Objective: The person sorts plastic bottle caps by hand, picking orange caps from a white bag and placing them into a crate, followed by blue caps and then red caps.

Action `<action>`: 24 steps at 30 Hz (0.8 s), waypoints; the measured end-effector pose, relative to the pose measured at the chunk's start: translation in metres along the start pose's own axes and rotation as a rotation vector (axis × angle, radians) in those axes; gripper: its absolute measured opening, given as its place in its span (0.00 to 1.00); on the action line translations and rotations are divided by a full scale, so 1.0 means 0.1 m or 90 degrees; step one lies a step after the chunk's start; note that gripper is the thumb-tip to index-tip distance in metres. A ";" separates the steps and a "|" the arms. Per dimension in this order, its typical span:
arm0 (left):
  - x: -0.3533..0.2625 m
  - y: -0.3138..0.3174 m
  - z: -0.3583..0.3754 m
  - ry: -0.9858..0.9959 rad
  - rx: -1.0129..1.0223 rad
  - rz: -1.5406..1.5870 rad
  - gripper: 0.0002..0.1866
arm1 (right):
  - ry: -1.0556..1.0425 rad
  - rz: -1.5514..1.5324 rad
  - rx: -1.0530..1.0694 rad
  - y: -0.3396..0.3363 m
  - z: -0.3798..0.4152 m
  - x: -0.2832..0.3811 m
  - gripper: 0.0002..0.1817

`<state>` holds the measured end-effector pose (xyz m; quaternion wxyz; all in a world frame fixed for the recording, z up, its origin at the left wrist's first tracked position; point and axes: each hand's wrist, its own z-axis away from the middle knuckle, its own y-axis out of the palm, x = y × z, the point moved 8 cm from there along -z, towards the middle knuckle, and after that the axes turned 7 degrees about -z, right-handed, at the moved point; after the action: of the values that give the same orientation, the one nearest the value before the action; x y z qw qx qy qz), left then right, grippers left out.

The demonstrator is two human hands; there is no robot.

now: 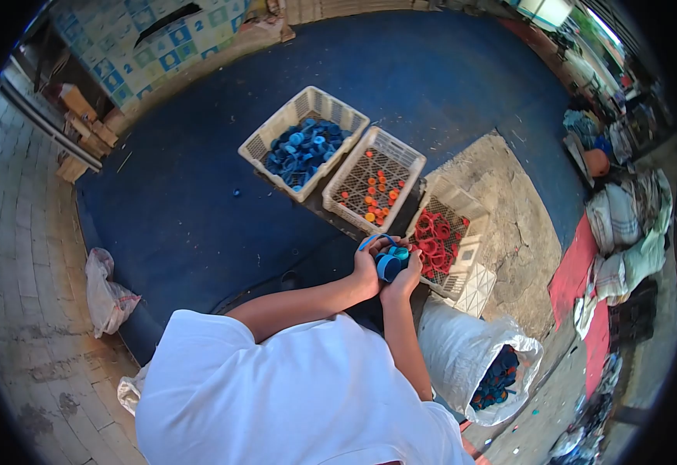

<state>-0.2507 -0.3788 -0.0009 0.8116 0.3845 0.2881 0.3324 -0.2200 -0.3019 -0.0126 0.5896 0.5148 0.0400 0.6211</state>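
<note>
Both hands are cupped together in front of me around a few blue and teal plastic caps [389, 267]. My left hand [365, 270] is curled on the left side of the caps, with a thin blue ring arching over its fingers. From the right, my right hand [407, 280] closes on the same caps. Just beyond them stands a crate of red plastic rings [434, 244]. Farther off are a white crate [414, 161] with several orange and yellow caps and another white crate [247, 149] heaped with blue caps and rings.
A white sack [451, 349] lies to my right, its mouth showing dark blue and red caps. Blue sheeting [191, 201] covers the floor, beside a worn tan slab [513, 194]. A plastic bag [106, 298] sits at the left; several sacks [625, 225] lie far right.
</note>
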 end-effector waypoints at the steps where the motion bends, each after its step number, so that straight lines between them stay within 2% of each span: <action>1: -0.20 -0.13 0.02 0.012 -0.018 0.015 0.23 | 0.021 0.011 -0.003 0.10 0.06 -0.20 0.19; 5: -0.92 -0.52 0.09 0.042 -0.021 0.043 0.26 | 0.052 0.061 0.064 0.46 0.14 -0.96 0.23; 7: -1.27 -0.71 0.09 0.049 -0.043 0.023 0.27 | 0.008 0.152 0.046 0.63 0.19 -1.22 0.25; 9: -1.56 -0.86 0.06 0.065 -0.046 0.018 0.28 | 0.030 0.146 0.116 0.65 0.03 -1.61 0.25; 10: -1.71 -0.88 0.12 0.053 -0.042 0.027 0.28 | 0.035 0.167 0.060 0.86 0.22 -1.64 0.24; 13: -2.08 -0.94 0.22 0.086 -0.003 0.054 0.27 | 0.029 0.164 0.026 1.17 0.46 -1.85 0.24; 14: -2.19 -0.98 0.22 0.089 -0.007 0.060 0.27 | 0.053 0.135 0.089 1.08 0.30 -2.06 0.23; 17: -2.41 -1.11 0.26 0.089 -0.031 0.088 0.26 | 0.052 0.135 0.042 1.27 0.41 -2.25 0.22; 18: -2.49 -1.13 0.24 0.090 -0.020 0.072 0.28 | 0.081 0.120 0.076 1.33 0.37 -2.33 0.22; 22: -2.77 -1.21 0.08 0.099 0.007 0.093 0.31 | 0.130 0.101 0.074 1.44 0.25 -2.65 0.22; 24: -2.90 -1.26 0.00 0.101 0.011 0.089 0.31 | 0.116 0.118 0.080 1.55 0.23 -2.76 0.22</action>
<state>-0.3886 -0.6602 -0.0422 0.7580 0.3830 0.3265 0.4149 -0.3740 -0.5749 -0.0634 0.4900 0.4938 0.0843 0.7134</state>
